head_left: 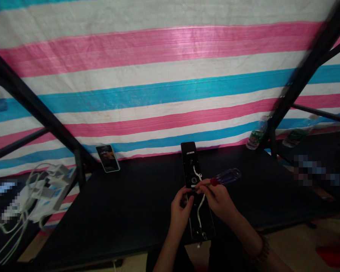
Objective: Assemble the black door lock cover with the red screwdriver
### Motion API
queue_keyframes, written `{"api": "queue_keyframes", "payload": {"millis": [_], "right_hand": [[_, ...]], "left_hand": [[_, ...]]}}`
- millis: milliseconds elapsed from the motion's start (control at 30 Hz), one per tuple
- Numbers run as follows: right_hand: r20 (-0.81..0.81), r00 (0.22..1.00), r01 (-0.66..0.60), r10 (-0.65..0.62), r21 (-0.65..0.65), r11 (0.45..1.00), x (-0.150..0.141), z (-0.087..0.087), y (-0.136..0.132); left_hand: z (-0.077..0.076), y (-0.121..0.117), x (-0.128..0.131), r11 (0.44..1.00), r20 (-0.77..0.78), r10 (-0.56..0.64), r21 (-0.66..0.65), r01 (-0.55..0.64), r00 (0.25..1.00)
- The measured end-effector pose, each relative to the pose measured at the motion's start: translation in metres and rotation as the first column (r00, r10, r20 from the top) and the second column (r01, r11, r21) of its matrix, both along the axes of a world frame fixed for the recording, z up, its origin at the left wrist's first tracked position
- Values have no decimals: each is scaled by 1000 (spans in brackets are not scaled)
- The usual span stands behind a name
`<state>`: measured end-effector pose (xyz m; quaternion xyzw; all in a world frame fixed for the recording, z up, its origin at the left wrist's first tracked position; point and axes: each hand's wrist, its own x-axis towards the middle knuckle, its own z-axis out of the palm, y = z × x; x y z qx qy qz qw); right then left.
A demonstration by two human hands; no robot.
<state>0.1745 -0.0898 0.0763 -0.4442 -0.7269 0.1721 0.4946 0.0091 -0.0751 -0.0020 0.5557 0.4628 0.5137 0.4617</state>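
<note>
A long, narrow black panel (190, 158) lies lengthwise in front of me, with a white cable (198, 213) running along it and small fittings on its face. My right hand (219, 200) grips a screwdriver (226, 176) with a clear purplish handle and a red collar. The screwdriver points left, and its tip is hidden near my fingers over the panel's middle. My left hand (181, 211) is at the panel's left edge, thumb and fingers bent inward close to the right fingertips. What it pinches is too small and dark to make out.
The panel rests on a black tabletop (130, 211). A phone (108, 158) leans at the back left, and a labelled plastic bottle (255, 138) stands at the back right. White cables and adapters (45, 189) pile up left. Behind hangs striped sheeting (170, 90) between black frame bars (303, 71).
</note>
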Motion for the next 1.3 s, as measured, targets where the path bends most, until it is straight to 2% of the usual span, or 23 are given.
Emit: {"api": "queue_keyframes", "payload": {"millis": [200, 367, 567, 767, 867, 933, 1000, 1067, 1133, 1233, 1300], "right_hand": [[-59, 997, 42, -41, 17, 999, 0, 1, -9], [-120, 991, 48, -54, -56, 997, 2, 3, -16], [-208, 976, 48, -72, -120, 992, 3, -3, -17], [-302, 950, 31, -84, -175, 984, 3, -5, -20], [-411, 899, 76, -151, -193, 978, 7, -6, -21], [-517, 821, 150, -243, -214, 965, 14, -13, -21], [-627, 707, 188, -326, -278, 942, 24, -26, -20], [-730, 572, 151, -375, -356, 922, 34, -43, -20], [-823, 404, 86, -399, -400, 913, 42, -62, -22], [-887, 140, 24, -441, -442, 897, 49, -84, -27], [-887, 22, 7, -462, -462, 887, 51, -91, -29]], "left_hand": [[-2, 1, -2, 1000, -65, 20, 24, -18, 998], [-6, 2, -1, 999, -43, 38, 36, -37, 998], [-4, 1, -3, 999, -14, 49, 14, -49, 999], [0, 0, -2, 996, -46, 52, 79, -48, 998], [0, 0, -7, 985, -78, 140, 114, -131, 987], [2, 3, -17, 967, -176, 209, 181, -178, 962], [5, 9, -32, 960, -356, 214, 250, -127, 910], [8, 19, -47, 966, -522, 186, 253, -57, 832], [8, 27, -57, 972, -630, 161, 236, -11, 760], [1, 33, -63, 962, -734, 153, 264, 70, 662], [-5, 34, -64, 954, -769, 164, 284, 100, 618]]}}
